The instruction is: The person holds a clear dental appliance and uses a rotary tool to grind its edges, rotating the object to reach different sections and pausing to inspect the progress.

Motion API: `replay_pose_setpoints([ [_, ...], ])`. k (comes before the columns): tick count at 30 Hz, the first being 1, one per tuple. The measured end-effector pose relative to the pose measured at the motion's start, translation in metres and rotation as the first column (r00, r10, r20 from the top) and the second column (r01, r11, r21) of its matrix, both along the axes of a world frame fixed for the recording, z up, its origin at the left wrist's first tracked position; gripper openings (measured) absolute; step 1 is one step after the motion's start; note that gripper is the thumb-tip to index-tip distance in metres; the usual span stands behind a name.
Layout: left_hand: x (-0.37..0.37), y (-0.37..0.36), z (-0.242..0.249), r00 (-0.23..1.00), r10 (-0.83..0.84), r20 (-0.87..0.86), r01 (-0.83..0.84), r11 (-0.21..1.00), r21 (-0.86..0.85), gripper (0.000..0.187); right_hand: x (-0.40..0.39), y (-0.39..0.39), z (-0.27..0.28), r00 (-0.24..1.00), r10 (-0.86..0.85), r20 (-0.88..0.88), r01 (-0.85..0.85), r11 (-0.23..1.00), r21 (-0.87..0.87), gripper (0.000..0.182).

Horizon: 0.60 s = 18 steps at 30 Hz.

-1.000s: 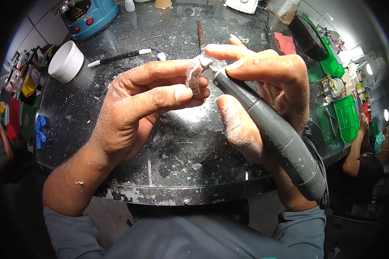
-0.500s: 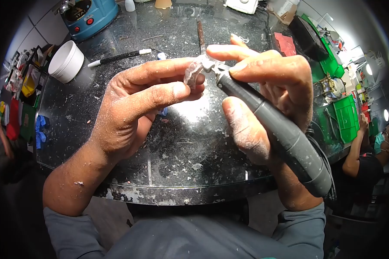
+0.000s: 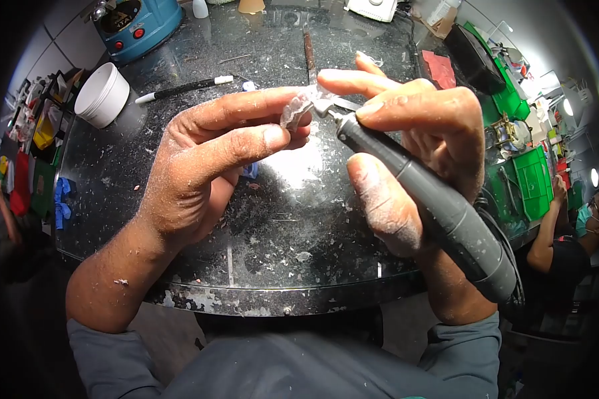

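My left hand (image 3: 209, 149) pinches a small, clear, arch-shaped dental piece (image 3: 294, 114) between thumb and fingers. In my right hand (image 3: 422, 126) lies a black rotary handpiece (image 3: 439, 206), its cord trailing at the lower right. The pale bit (image 3: 323, 105) on its tip sits right at the edge of the clear piece. My right index fingertip reaches over to the top of that piece. Fine white dust coats both hands, thickest on the right thumb. Below them is a dark, speckled table (image 3: 279, 233).
A white tub (image 3: 102, 95) and a black-and-white marker (image 3: 183, 89) lie to the left. Behind stand a blue machine (image 3: 140, 30) with red buttons and a brown-handled tool (image 3: 309, 53). Green trays (image 3: 532, 183) line the right side, where another person (image 3: 559, 233) sits. A red sheet (image 3: 439, 68) lies at back right.
The handpiece and my right hand have shifted slightly right and down. The clear piece has tilted a little in my left fingers, and the bit shows more plainly.
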State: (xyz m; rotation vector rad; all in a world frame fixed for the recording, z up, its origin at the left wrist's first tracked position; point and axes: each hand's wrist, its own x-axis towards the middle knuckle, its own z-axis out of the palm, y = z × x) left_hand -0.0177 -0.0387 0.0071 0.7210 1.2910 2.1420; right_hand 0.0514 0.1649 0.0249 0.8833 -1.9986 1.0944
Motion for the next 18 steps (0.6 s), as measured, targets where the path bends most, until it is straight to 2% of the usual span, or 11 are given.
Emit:
replay_pose_setpoints([
  [7, 0.0002, -0.0004, 0.0004, 1.000, 0.006, -0.010, -0.006, 1.000, -0.012, 0.037, -0.0009, -0.0007, -0.0003, 0.999, 0.020, -0.028, -0.021, 1.000, -0.012, 0.038],
  [18, 0.0008, -0.0009, 0.0008, 1.000, 0.001, -0.008, -0.001, 1.000, -0.018, 0.038, 0.0022, 0.0000, 0.0019, 0.999, 0.024, 0.025, -0.024, 1.000, 0.008, 0.036],
])
